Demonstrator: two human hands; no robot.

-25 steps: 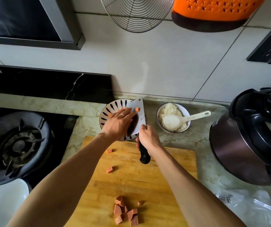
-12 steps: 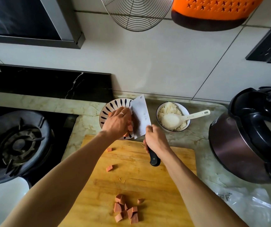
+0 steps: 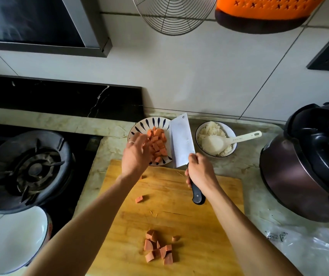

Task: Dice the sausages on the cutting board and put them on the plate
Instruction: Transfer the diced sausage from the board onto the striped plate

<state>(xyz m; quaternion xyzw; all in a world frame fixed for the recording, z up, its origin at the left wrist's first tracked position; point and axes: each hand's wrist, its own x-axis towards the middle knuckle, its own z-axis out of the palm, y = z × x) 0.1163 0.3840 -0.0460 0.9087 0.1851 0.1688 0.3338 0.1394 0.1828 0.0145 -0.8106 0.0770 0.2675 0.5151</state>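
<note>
One head-worn camera looks steeply down and forward, close over the cutting board (image 3: 171, 212), toward the tiled wall (image 3: 189, 76).

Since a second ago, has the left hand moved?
Yes. The left hand has come off the cleaver, leftward, uncovering the dice on the plate.

Dark print marks the clear plastic bag (image 3: 307, 248) at the tabletop's right edge; too blurred to read; small lettering on the rice paddle (image 3: 229, 140) handle likewise.

Pink sausage cubes (image 3: 158, 145) heaped on striped plate (image 3: 151, 122), more (image 3: 158, 248) clustered on wooden cutting board (image 3: 199, 226)
</note>
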